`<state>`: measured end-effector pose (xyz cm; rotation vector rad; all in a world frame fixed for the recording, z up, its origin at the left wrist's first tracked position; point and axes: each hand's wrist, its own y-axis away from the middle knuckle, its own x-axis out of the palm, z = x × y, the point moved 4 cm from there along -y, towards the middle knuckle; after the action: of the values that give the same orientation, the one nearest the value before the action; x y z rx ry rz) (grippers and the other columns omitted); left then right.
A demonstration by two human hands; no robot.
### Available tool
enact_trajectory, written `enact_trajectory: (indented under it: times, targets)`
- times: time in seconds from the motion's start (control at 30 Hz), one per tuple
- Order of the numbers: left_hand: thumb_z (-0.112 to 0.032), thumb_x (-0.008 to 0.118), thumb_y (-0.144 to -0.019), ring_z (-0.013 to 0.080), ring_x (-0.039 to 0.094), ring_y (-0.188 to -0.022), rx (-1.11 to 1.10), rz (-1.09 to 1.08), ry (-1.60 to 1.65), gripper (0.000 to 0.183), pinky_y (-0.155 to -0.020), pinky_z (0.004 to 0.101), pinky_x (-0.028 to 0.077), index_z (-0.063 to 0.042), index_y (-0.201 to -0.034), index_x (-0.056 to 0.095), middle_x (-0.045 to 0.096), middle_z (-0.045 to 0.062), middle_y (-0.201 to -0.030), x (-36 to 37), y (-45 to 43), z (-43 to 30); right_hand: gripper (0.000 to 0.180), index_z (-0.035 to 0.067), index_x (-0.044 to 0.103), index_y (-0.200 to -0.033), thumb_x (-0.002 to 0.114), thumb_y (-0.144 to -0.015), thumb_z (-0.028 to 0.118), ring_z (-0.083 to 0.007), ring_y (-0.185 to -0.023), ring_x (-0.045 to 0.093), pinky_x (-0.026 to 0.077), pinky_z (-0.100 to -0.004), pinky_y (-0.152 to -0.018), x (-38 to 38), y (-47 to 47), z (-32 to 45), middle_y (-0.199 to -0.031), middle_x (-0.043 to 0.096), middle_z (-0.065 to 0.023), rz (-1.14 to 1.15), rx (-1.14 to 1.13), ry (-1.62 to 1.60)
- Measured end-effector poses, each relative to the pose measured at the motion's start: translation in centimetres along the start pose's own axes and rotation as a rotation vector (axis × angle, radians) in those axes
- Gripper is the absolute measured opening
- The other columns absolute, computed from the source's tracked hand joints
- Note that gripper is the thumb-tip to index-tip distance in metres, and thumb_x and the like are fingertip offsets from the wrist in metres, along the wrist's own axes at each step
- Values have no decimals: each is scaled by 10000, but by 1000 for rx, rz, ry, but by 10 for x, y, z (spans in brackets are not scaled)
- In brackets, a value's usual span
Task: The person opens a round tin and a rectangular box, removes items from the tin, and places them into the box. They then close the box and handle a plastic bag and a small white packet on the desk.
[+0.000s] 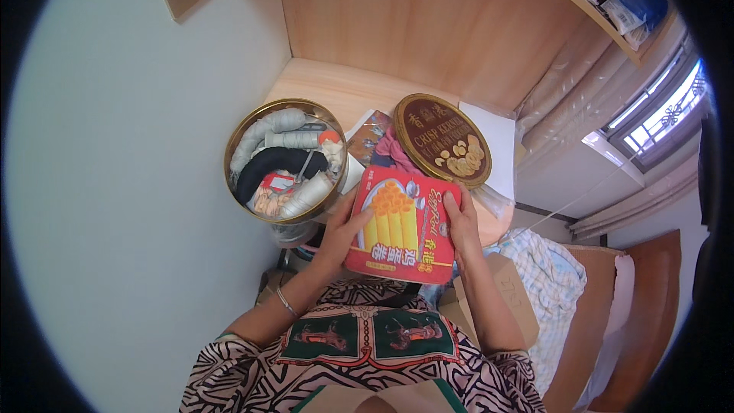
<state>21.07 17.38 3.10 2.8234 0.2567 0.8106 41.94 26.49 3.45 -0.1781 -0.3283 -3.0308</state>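
Between my two hands is a red rectangular egg roll tin (pixel 401 226), its printed face turned up. My left hand (pixel 342 235) grips its left side, thumb on top. On the opposite side, my right hand (pixel 463 223) holds the edge near the upper corner. Left of the tin stands a round open tin (pixel 229 178) with sewing supplies inside: a skein of black yarn (pixel 269 166), white thread spools (pixel 307 194) and a grey-white skein (pixel 264 129). A brown and gold round lid (pixel 444 140) rests just beyond the red tin.
A pink cloth (pixel 395 149) and white paper (pixel 499 132) lie under or beside the lid on the wooden table (pixel 332 81). A cardboard box (pixel 504 292) and a checked cloth (pixel 545 275) are at the right. Overhead is a wooden shelf (pixel 579 3); a wall (pixel 143 183) borders the left.
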Motion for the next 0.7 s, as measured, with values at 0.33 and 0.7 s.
enact_trajectory:
  times: [0.33,0.7]
  targets:
    - [-151,623,-893,142,481,-1194,82,73,-129,599,-1006,285,385,-5,-1414,365,492,101,-1334,-9,-18,-1,588,-56,333,-1376,575,-939,256,-235,-1094,563,442,-319,-929,6,14,12,-1229,552,-208,-97,-285,459]
    - [-135,636,-882,161,501,-1169,212,93,-320,571,-982,298,407,20,-1380,402,519,109,-1292,-17,-24,-3,605,-63,370,-1355,581,-916,297,-379,-1204,480,381,-398,-1008,12,13,25,-1300,472,-283,-113,-422,758]
